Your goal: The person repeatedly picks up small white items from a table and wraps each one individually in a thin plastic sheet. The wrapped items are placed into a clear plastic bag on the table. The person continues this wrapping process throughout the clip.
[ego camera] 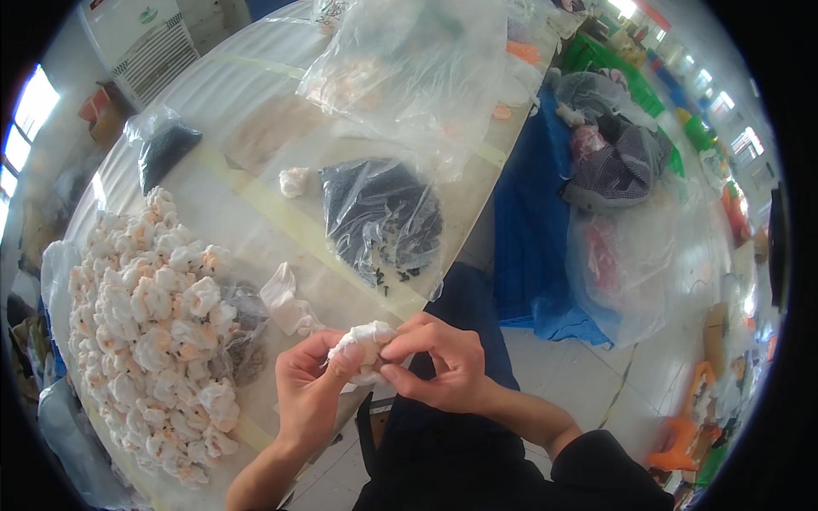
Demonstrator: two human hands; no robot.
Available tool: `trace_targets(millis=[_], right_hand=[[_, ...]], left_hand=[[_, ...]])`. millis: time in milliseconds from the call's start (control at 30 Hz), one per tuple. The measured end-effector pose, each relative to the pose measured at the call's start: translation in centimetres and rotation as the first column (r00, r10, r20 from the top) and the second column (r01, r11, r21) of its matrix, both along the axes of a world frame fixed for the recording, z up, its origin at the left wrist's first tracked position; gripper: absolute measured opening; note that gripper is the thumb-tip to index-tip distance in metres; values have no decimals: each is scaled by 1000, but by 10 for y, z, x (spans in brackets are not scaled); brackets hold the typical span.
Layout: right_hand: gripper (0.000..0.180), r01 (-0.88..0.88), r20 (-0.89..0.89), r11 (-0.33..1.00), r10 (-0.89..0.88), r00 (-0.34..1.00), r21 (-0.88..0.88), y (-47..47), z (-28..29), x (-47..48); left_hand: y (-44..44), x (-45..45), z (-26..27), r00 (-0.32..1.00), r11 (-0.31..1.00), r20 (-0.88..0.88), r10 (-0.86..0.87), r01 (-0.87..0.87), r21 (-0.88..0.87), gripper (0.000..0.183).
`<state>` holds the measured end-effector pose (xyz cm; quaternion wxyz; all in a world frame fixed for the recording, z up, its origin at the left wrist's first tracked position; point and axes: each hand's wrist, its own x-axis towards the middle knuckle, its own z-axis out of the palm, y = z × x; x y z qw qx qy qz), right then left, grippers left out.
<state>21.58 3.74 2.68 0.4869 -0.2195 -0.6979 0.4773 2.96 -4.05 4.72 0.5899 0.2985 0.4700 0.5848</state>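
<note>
My left hand grips a small white and peach fabric piece at the table's near edge. The thumb and forefinger of my right hand pinch at its right side; whether something tiny sits between them is hidden. Just beyond lies a clear plastic bag of small black parts, a few of them loose near its lower end. A pale cloth piece lies left of the bag, and one puffy white piece rests farther back. A large heap of similar puffy pieces covers the table's left part.
A large clear plastic bag lies at the back. Another bag with black contents is at the back left. Right of the table stand a blue-covered container, a patterned cloth bundle and a green crate. An orange stool is farther right.
</note>
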Motion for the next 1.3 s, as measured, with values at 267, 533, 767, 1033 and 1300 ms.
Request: trace_targets(millis=[267, 533, 767, 1033, 1300], right_hand=[[19, -50, -12, 999, 50, 999, -12, 1, -4, 4], [19, -97, 5, 991, 98, 995, -91, 3, -2, 11], [15, -76, 112, 996, 80, 990, -45, 4, -3, 16], [29, 97, 236, 883, -226, 945, 459, 3, -11, 4], [47, 95, 256, 808, -292, 921, 582, 7, -1, 6]], left_hand=[[2, 4, 5, 1000, 1000, -2, -6, 6, -1, 19], [3, 0, 4, 995, 992, -77, -67, 75, 102, 16], [6, 2, 1, 905, 986, -423, -41, 103, 127, 23], [6, -2, -6, 658, 961, -747, 93, 136, 240, 33], [11, 0, -2, 445, 861, -870, 211, 337, 381, 49]])
